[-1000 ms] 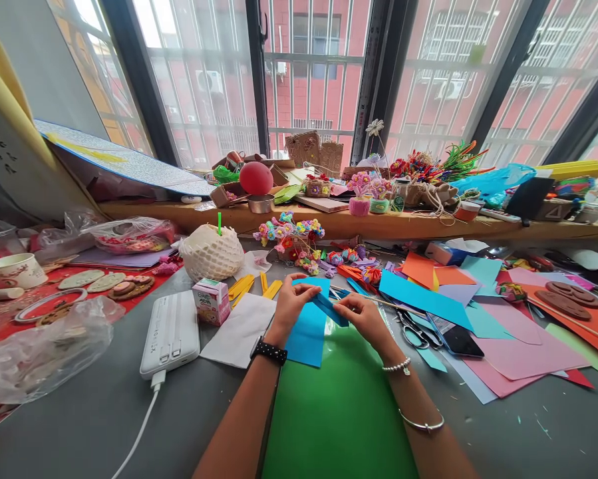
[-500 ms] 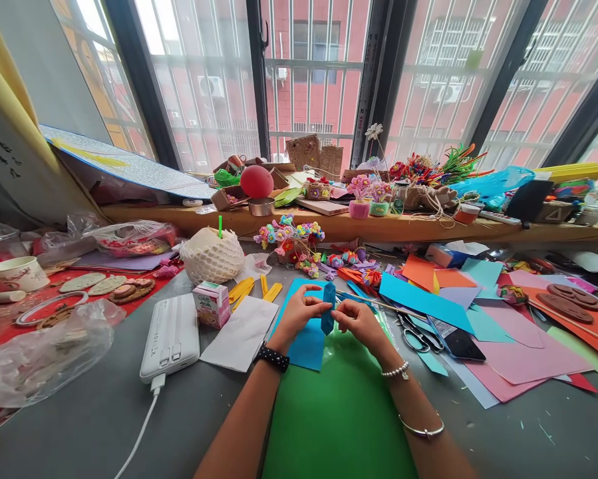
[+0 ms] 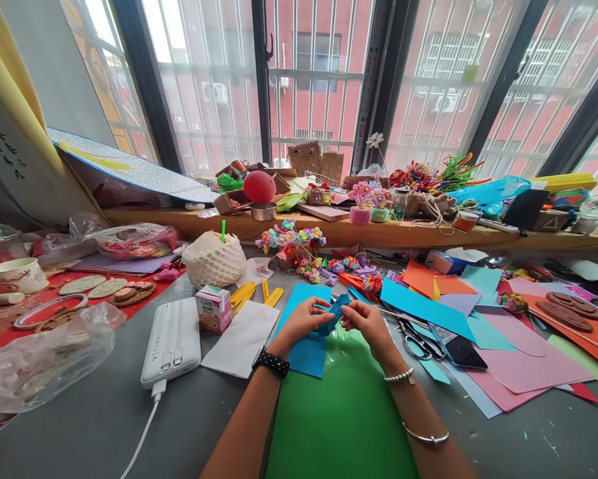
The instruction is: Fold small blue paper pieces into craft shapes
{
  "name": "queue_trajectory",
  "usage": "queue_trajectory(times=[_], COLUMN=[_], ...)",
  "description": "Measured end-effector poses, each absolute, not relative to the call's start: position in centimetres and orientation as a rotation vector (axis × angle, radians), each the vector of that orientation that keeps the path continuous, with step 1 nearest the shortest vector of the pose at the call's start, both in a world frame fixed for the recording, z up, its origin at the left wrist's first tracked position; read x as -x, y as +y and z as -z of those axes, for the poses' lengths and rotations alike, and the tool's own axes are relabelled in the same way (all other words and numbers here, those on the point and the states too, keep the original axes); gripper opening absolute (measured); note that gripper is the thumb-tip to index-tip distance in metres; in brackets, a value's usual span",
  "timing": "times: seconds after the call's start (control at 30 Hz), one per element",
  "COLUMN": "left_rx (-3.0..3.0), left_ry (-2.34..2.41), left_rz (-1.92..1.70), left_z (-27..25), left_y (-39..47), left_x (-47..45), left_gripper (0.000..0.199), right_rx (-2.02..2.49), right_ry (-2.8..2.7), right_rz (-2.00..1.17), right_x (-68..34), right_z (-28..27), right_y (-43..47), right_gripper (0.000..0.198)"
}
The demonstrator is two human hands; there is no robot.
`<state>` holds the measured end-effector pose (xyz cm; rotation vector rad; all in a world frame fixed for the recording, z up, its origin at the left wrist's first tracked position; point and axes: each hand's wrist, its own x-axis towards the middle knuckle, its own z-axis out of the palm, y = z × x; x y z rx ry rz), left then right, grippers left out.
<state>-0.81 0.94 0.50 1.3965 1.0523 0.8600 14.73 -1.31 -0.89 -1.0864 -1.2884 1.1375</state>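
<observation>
A small piece of folded blue paper (image 3: pixel 334 315) is held up between my two hands, tilted toward the upper right. My left hand (image 3: pixel 303 324) grips its lower left side, fingers closed on it. At its upper right end, my right hand (image 3: pixel 366 322) pinches the paper with thumb and fingertips. Beneath my hands lie a flat blue sheet (image 3: pixel 306 359) and a glossy green board (image 3: pixel 343 419). The fine folds of the held piece are too small to make out.
To the left are a white power bank (image 3: pixel 171 342) with a cable, a small pink carton (image 3: pixel 213 309) and a white napkin (image 3: pixel 241 339). Scissors (image 3: pixel 416 342), a phone (image 3: pixel 461 349) and coloured paper sheets (image 3: pixel 518 349) lie to the right. Crafts line the wooden sill (image 3: pixel 428 233).
The folded blue paper has turned from upright to a slant, its top leaning right. My hands have shifted slightly with it, and the whole view has moved a little.
</observation>
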Motion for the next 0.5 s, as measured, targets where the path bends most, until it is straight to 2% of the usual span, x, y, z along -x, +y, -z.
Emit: queue_trajectory(times=[0.17, 0.5], left_rx=[-1.394, -1.311], left_ry=[1.027, 1.038], left_rz=[-0.919, -0.879], left_z=[-0.47, -1.06], left_y=[1.31, 0.86], left_x=[1.41, 1.11], left_gripper=[0.024, 0.028], right_rx=[1.115, 1.080], right_ry=[-1.263, -1.164], right_rz=[-1.234, -1.247], right_x=[-14.62, -14.67], right_z=[0.99, 1.24], right_y=[-1.27, -1.10], right_gripper=[0.028, 0.028])
